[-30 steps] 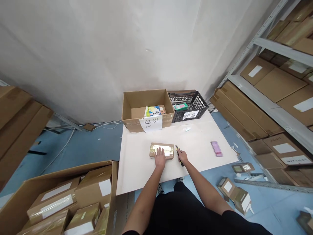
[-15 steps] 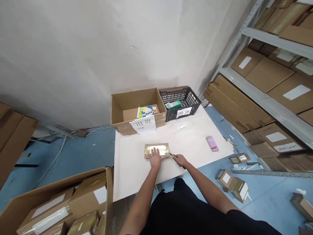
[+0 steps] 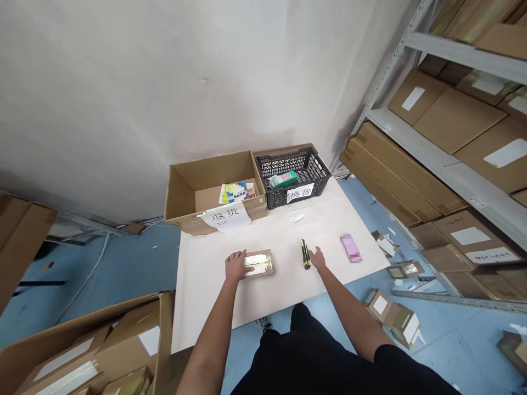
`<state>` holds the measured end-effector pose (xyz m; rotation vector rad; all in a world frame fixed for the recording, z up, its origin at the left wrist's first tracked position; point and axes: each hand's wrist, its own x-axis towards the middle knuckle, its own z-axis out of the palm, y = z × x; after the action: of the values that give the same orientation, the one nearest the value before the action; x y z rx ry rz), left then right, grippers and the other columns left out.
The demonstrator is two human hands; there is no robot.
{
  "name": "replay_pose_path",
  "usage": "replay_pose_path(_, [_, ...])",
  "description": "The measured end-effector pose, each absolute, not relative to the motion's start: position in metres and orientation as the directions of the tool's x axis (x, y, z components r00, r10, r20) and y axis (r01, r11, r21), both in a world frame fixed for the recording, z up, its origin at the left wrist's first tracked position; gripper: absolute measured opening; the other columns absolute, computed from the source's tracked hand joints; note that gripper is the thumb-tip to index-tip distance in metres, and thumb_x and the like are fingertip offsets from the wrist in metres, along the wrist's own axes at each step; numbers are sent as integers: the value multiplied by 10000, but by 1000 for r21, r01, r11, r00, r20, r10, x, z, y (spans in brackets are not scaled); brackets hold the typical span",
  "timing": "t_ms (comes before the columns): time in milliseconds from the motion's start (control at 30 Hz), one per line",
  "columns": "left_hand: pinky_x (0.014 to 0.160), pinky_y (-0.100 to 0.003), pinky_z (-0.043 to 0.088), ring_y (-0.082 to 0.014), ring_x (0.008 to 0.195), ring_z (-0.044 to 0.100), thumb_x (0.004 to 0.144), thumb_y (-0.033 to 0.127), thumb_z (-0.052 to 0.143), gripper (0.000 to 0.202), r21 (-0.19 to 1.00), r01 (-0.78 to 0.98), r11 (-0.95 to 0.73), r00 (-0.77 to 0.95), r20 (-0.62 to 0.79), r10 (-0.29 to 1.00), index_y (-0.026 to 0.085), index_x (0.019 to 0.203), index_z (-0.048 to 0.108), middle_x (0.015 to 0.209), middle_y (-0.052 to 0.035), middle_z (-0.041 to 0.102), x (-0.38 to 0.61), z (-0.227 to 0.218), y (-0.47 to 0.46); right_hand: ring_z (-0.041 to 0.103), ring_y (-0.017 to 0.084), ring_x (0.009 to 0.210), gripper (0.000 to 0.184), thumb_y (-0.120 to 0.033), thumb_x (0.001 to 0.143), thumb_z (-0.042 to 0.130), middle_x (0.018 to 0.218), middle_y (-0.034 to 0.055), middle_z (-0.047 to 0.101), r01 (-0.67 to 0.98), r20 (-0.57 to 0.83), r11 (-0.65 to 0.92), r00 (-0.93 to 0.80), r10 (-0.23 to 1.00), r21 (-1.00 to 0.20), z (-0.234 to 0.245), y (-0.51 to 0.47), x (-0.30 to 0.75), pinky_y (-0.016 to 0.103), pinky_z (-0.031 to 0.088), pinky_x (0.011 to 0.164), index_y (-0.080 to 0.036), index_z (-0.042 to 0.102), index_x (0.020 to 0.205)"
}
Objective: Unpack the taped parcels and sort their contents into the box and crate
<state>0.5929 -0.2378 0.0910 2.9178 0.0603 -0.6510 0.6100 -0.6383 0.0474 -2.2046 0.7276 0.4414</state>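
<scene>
A small taped cardboard parcel (image 3: 260, 263) lies on the white table (image 3: 267, 291). My left hand (image 3: 234, 265) grips its left end, fingers curled over the edge. A black and yellow utility knife (image 3: 305, 254) lies on the table just right of the parcel. My right hand (image 3: 318, 258) rests beside the knife with fingers spread, holding nothing.
An open cardboard box (image 3: 206, 189) with a paper label and a black plastic crate (image 3: 292, 170) stand at the table's far edge. A pink item (image 3: 350, 248) lies at the right. Boxes fill the shelves (image 3: 453, 137) on the right and a large carton (image 3: 82, 351) at the lower left. Small parcels litter the blue floor.
My right hand has set the knife down on the table and opened beside it. My left hand slid from the parcel's top to its left end. The view shifted left.
</scene>
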Motion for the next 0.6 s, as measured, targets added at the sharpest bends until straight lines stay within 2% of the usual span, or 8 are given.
replay_pose_path(33, [1127, -461, 307, -338, 1383, 444, 797, 649, 704, 840, 121, 109, -987, 903, -428, 47, 300, 1519, 454, 1484, -122, 559, 592, 92, -244, 643, 300, 1235, 583, -454, 942, 525, 1334, 211, 647, -621, -508, -557, 780, -366, -552, 48, -640, 618, 373, 510, 995, -113, 523, 1414])
replay_pose_path(100, [1074, -483, 341, -355, 1311, 490, 812, 703, 656, 825, 86, 180, -980, 895, -428, 127, 281, 1499, 480, 1426, -149, 590, 587, 93, -262, 623, 279, 1259, 591, -410, 950, 510, 1396, 186, 615, -580, -500, -580, 807, -314, -572, 48, -630, 625, 372, 474, 1046, -139, 479, 1474])
replay_pose_path(233, [976, -481, 401, -376, 1221, 549, 938, 716, 429, 758, 34, 327, -944, 886, -358, 294, 196, 1485, 491, 1314, -208, 640, 571, 89, -320, 695, 234, 1107, 645, -459, 948, 565, 1337, 97, 669, -437, -542, -579, 840, 9, -688, 43, -573, 608, 335, 501, 994, -241, 428, 1540])
replay_pose_path(267, [963, -470, 411, -374, 1202, 567, 965, 698, 375, 749, 36, 345, -938, 890, -329, 315, 158, 1466, 507, 1282, -225, 651, 567, 87, -336, 700, 240, 1104, 720, -476, 944, 582, 1330, 95, 676, -420, -558, -579, 827, 74, -699, 42, -557, 603, 333, 518, 961, -248, 353, 1587])
replay_pose_path(333, [949, -452, 431, -367, 1143, 614, 997, 668, 306, 749, 57, 358, -932, 904, -271, 330, 80, 1375, 575, 1195, -249, 674, 561, 82, -365, 702, 265, 1111, 897, -498, 928, 614, 1316, 110, 684, -409, -568, -586, 816, 107, -699, 43, -535, 598, 346, 533, 928, -225, 168, 1656])
replay_pose_path(433, [931, -443, 459, -360, 1067, 671, 1017, 618, 292, 716, 162, 415, -895, 888, -288, 359, 38, 1216, 662, 1098, -263, 695, 559, 78, -385, 699, 289, 1127, 1061, -503, 902, 654, 1286, 116, 703, -377, -550, -600, 826, 126, -705, 49, -529, 607, 359, 525, 944, -193, -4, 1674])
replay_pose_path(533, [884, -418, 488, -343, 1023, 706, 1035, 549, 308, 616, 307, 489, -817, 846, -396, 357, 98, 1060, 726, 1012, -231, 735, 559, 80, -378, 699, 290, 1115, 1033, -470, 901, 661, 1249, 84, 727, -310, -530, -621, 823, 204, -720, 56, -546, 626, 360, 508, 959, -223, 28, 1679])
replay_pose_path(600, [826, -377, 505, -308, 964, 727, 1053, 517, 277, 601, 363, 514, -777, 831, -436, 346, 150, 955, 743, 949, -182, 762, 556, 82, -368, 689, 283, 1134, 973, -423, 915, 642, 1265, 74, 720, -265, -514, -643, 826, 233, -718, 59, -557, 634, 349, 495, 971, -237, 68, 1679])
